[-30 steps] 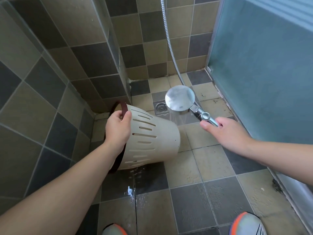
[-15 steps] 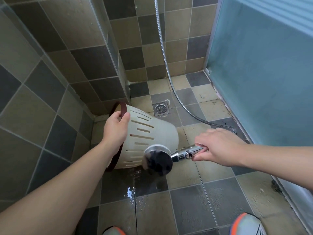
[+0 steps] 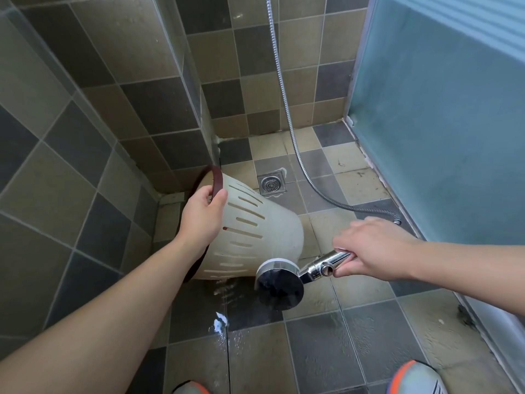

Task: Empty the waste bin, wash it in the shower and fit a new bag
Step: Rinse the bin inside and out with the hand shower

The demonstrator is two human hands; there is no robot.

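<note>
- A person stands in a tiled shower corner, both bare arms reaching forward and down over the wet floor (image 3: 312,351).
- The left hand (image 3: 203,220) grips the waste bin (image 3: 264,237) at its dark brown rim (image 3: 217,180), thumb curled over the outside and fingers hooked out of sight inside the opening.
- The cream plastic bin, slotted along its side, is tipped on its side near the left wall, its mouth toward the person and its closed base pointing toward the floor drain (image 3: 272,184) (whether its lower edge rests on the tiles cannot be told).
- The right hand (image 3: 377,248) is wrapped around the chrome handle of the shower head (image 3: 279,285), fingers curled over the top and thumb beneath.
- The round head sits just beside the bin's base, low over the tiles, its dark face turned toward the camera.
- A metal hose (image 3: 284,89) drops down the back wall, loops across the floor past the drain and runs toward the right hand.
- Water glints on the dark tiles below the bin.
- A frosted blue-green panel (image 3: 440,123) closes the right side.
- Two shoe tips, grey with orange trim (image 3: 414,378), show at the bottom edge.
</note>
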